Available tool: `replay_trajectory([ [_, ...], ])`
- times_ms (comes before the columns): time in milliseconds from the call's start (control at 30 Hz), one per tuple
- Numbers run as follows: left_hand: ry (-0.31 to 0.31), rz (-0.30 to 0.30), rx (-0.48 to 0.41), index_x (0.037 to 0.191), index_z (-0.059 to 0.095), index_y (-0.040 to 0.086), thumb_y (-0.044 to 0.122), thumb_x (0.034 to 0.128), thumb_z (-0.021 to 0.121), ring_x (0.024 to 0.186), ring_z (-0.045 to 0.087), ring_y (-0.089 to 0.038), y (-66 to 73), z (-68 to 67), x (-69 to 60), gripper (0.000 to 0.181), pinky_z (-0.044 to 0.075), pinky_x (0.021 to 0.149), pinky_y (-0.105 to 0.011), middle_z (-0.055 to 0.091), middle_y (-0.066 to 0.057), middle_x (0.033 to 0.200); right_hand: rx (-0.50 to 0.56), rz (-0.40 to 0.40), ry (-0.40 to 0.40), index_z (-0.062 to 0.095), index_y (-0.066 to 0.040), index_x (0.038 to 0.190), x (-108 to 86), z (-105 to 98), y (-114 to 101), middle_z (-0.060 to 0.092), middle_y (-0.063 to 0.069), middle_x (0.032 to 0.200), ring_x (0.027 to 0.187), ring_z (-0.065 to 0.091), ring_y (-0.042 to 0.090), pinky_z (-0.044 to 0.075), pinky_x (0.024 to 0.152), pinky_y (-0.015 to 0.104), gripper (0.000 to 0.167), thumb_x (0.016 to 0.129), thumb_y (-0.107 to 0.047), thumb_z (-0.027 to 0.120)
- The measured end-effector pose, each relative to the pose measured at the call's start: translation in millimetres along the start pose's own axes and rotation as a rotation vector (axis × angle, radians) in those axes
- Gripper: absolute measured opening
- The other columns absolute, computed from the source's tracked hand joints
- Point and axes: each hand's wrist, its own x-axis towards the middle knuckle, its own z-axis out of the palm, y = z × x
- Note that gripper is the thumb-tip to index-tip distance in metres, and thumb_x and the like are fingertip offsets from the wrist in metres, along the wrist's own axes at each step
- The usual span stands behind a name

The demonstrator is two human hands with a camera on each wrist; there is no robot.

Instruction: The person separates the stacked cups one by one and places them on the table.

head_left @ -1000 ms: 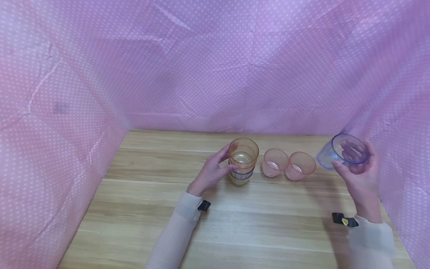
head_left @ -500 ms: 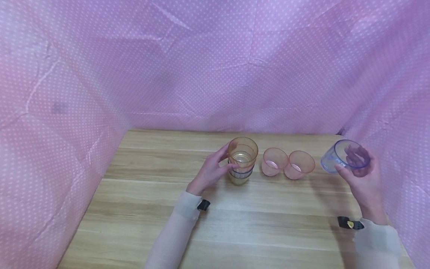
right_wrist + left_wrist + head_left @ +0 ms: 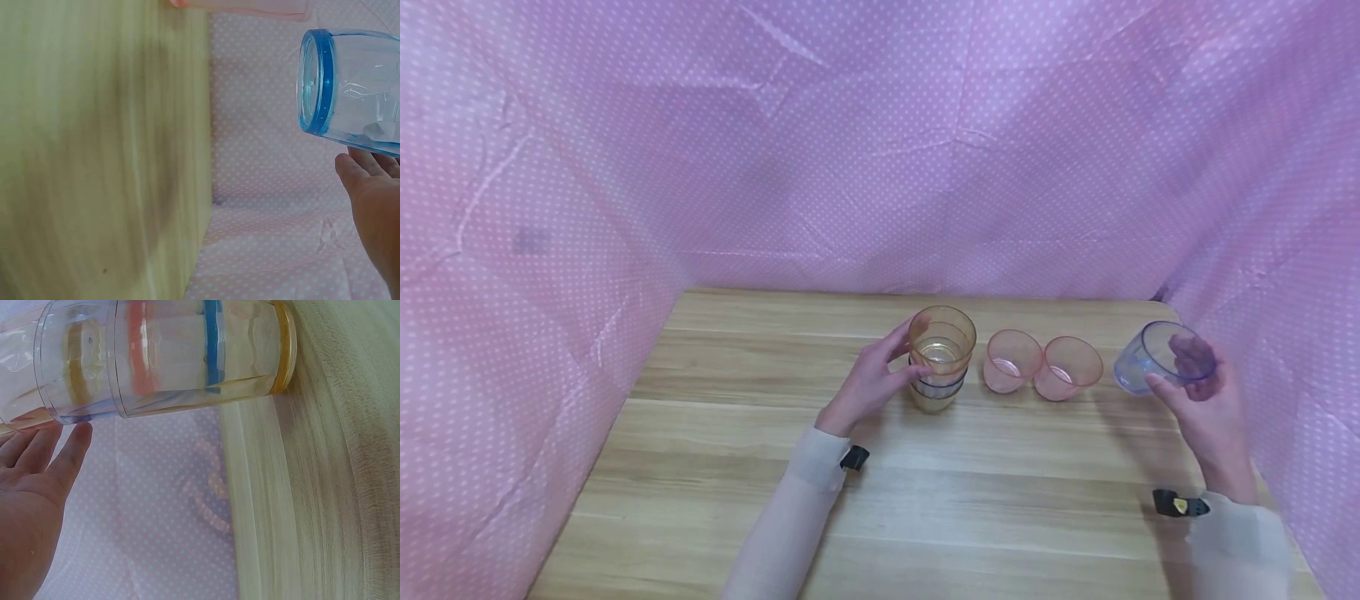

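Note:
A stack of clear tinted cups (image 3: 938,385), with yellow and blue ones among them, stands upright on the table; the left wrist view shows the same stack (image 3: 169,356) side-on. The left hand (image 3: 868,385) grips its upper part, thumb in front and fingers behind. At the right, the right hand (image 3: 1213,417) holds a clear blue cup (image 3: 1138,367) above the table, its mouth tilted to the right. In the right wrist view that cup's blue base ring (image 3: 325,82) is raised off the tabletop. Two pink cups (image 3: 1003,379) (image 3: 1060,383) stand upright between the hands, close together.
The wooden table (image 3: 925,508) reaches back to a pink dotted cloth (image 3: 850,167), which also hangs at both sides. Black bands with small fittings sit at both wrists. The pink cups stand just right of the stack.
The right hand and the blue cup have come down a little. The left hand stays on the stack, and the pink cups have not moved on the table.

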Motion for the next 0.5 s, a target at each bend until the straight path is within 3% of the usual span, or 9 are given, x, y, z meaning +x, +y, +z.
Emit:
replay_trajectory([
  [200,0.001,-0.002,0.004,0.158,0.044,0.014,0.011,0.0909,0.080,0.139,0.053,-0.029,-0.9,0.2,0.2,0.076,0.046,0.114,-0.030,0.050,-0.009,0.157,-0.101,0.015,-0.016,0.053,0.010,0.138,-2.4,-6,7,0.066,0.008,0.132,0.123,0.054,0.018,0.041,0.109,0.020,0.067,0.076,0.036,0.060],
  [500,0.002,-0.011,0.014,0.159,0.043,0.014,0.011,0.0908,0.080,0.135,0.057,-0.033,-1.2,-0.2,-0.2,0.077,0.047,0.113,-0.032,0.051,-0.011,0.155,-0.085,0.032,-0.063,0.050,0.008,0.139,-5.2,-13,16,0.065,0.007,0.133,0.119,0.059,0.016,0.048,0.102,0.017,0.068,0.078,0.036,0.061],
])
